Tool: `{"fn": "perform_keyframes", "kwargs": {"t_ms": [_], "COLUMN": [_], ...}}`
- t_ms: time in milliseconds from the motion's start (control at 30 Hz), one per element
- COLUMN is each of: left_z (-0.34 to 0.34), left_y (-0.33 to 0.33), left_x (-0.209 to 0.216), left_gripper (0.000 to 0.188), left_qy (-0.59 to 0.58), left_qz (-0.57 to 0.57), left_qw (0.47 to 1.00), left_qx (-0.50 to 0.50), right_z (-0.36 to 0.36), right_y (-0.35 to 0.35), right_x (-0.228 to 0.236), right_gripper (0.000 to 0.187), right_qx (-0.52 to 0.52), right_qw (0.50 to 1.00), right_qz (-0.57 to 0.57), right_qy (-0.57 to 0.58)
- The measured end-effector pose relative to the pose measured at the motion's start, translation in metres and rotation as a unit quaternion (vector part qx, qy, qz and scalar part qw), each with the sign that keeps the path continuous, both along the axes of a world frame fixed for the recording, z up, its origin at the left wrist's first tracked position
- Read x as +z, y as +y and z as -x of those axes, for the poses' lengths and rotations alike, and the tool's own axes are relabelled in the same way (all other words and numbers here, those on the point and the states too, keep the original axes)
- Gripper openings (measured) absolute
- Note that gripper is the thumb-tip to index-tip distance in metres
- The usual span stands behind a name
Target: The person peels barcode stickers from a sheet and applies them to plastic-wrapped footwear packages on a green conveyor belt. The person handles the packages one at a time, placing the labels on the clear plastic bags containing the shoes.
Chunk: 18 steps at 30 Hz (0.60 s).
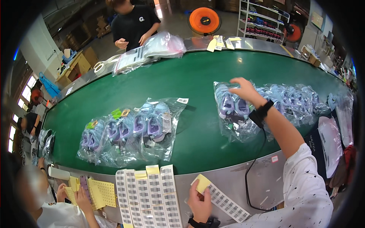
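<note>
My left hand [200, 203] is over the near metal edge, thumb and fingers pinching the yellow-backed end of a strip of barcode labels [229, 204]. The rest of that strip slants down to the right. On the right side, my right hand [245, 91] reaches over a clear bag holding a pair of light blue and purple shoes [227, 105]. Its fingers are apart with nothing between them; whether they touch the plastic I cannot tell. More bagged shoes [292, 97] lie in a row to the right.
Several bagged shoe pairs [125, 129] lie left on the green belt [197, 114]. Label sheets [146, 197] cover the near edge. A co-worker's hands [81, 197] hold yellow label sheets at lower left. Across the belt, another person stands behind plastic bags [163, 45]. A black cable [248, 182] hangs from my right wrist.
</note>
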<state>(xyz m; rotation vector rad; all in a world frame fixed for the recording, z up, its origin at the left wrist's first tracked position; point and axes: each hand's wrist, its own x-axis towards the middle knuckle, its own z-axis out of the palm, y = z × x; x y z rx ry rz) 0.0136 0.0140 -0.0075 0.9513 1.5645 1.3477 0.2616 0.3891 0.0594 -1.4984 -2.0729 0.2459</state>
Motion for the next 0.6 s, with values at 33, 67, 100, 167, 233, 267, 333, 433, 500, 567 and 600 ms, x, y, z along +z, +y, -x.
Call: {"fn": "perform_keyframes", "kwargs": {"t_ms": [33, 67, 100, 167, 233, 267, 333, 433, 500, 567, 600], "left_z": [-0.003, -0.006, -0.008, -0.006, -0.005, -0.006, -0.004, 0.005, 0.018, 0.018, 0.017], "left_y": [0.003, 0.006, 0.007, 0.011, 0.01, 0.012, 0.013, 0.008, 0.0, -0.004, -0.002], "left_x": [0.002, 0.003, 0.006, 0.01, 0.016, 0.016, 0.022, 0.046, 0.057, 0.079, 0.085], "left_gripper": [0.046, 0.047, 0.048, 0.053, 0.055, 0.054, 0.053, 0.042, 0.036, 0.023, 0.022], "left_qy": [-0.014, -0.025, -0.034, -0.019, -0.008, -0.012, -0.03, -0.063, -0.047, -0.045, -0.033], "left_qz": [-0.012, -0.023, -0.033, -0.004, 0.014, 0.015, 0.008, 0.003, -0.005, -0.024, -0.023], "left_qw": [1.0, 0.999, 0.999, 1.0, 0.999, 0.999, 0.999, 0.997, 0.997, 0.996, 0.998], "left_qx": [0.006, 0.015, 0.023, -0.023, -0.034, -0.033, -0.017, 0.033, 0.053, 0.077, 0.053], "right_z": [-0.024, -0.037, -0.035, -0.026, 0.005, 0.019, 0.066, 0.107, 0.112, 0.107, 0.101], "right_y": [-0.011, -0.025, -0.039, -0.056, -0.063, -0.068, -0.089, -0.131, -0.195, -0.244, -0.261], "right_x": [-0.01, -0.025, -0.047, -0.075, -0.082, -0.082, -0.059, -0.034, 0.011, 0.024, 0.021], "right_gripper": [0.058, 0.058, 0.061, 0.068, 0.069, 0.067, 0.064, 0.048, 0.029, 0.018, 0.018], "right_qx": [-0.018, -0.033, -0.036, -0.059, -0.036, -0.009, -0.006, 0.109, 0.213, 0.285, 0.304], "right_qw": [0.997, 0.988, 0.988, 0.982, 0.974, 0.969, 0.915, 0.94, 0.926, 0.882, 0.86], "right_qz": [0.067, 0.134, 0.113, 0.065, 0.039, 0.036, 0.15, -0.023, 0.086, 0.263, 0.326], "right_qy": [0.029, 0.062, 0.101, 0.167, 0.221, 0.243, 0.374, 0.323, 0.3, 0.267, 0.249]}}
